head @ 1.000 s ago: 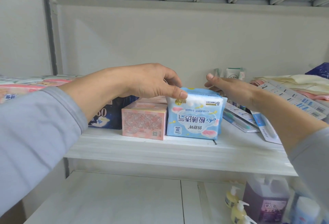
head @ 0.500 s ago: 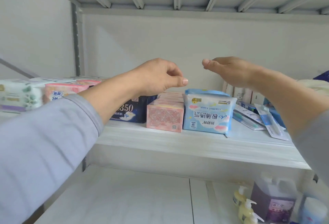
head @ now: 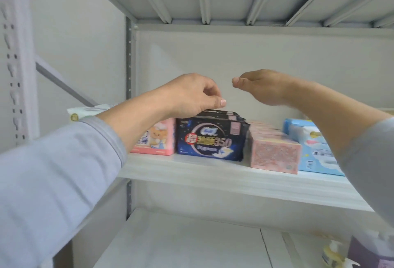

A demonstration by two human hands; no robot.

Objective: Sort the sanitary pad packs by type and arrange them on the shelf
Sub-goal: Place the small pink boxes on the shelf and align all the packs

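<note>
left hand (head: 191,95): i am hovering it loosely curled, empty, over the navy packs (head: 211,137) on the shelf (head: 213,174).
right hand (head: 262,86): hanging relaxed, empty.
risk: i am risking toppling the upright row by snagging it.

Grey metal shelving (head: 234,180) (ribbed underside overhead), plain pale wall (head: 255,59) behind.

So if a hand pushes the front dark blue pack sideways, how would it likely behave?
The dark blue pack looks like glossy soft film, so it would probably slide on the shelf and dent rather than stay rigid. It stands upright and thin, so it may tip.
</note>
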